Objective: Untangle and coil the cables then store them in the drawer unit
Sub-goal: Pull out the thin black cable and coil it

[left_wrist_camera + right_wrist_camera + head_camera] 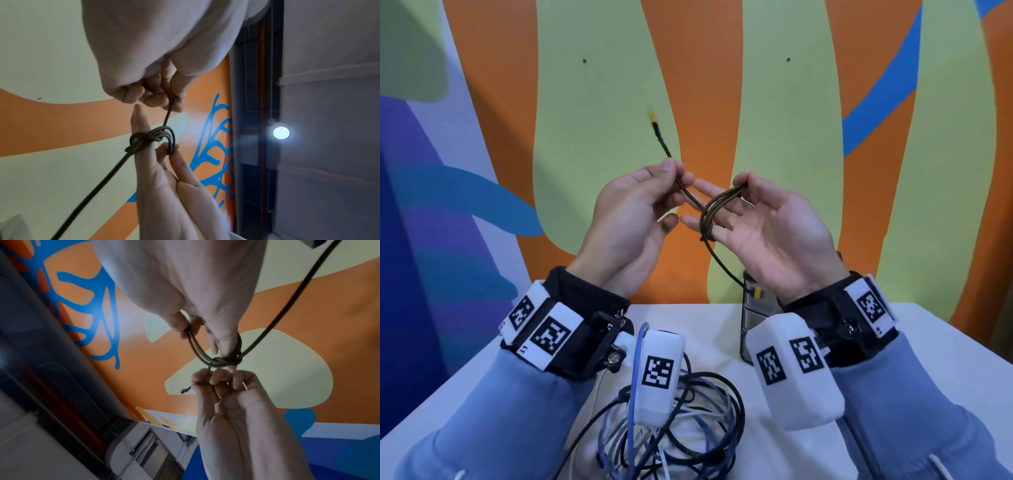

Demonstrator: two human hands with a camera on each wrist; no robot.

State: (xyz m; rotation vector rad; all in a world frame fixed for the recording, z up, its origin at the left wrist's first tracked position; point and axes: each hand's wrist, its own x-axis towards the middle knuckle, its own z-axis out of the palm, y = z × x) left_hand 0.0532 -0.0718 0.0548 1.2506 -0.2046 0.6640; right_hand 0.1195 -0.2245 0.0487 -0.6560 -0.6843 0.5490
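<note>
Both hands are raised in front of the wall, working a black-and-gold braided cable (690, 197). My left hand (671, 169) pinches the cable a short way below its yellow-tipped free end (652, 118), which sticks up. A few turns of it form a small coil (709, 214) round the straight fingers of my right hand (739, 185), whose thumb and forefinger pinch the top of the loops. The wrist views show that coil (152, 137) (223, 361) wrapped on the fingers. The cable's tail (722, 263) drops to the drawer unit (753, 313) behind my right wrist.
A tangle of black, blue and white cables (688, 428) lies on the white table (928, 342) below my wrists. The painted wall stands close behind the table's far edge. The drawer unit stands at that far edge.
</note>
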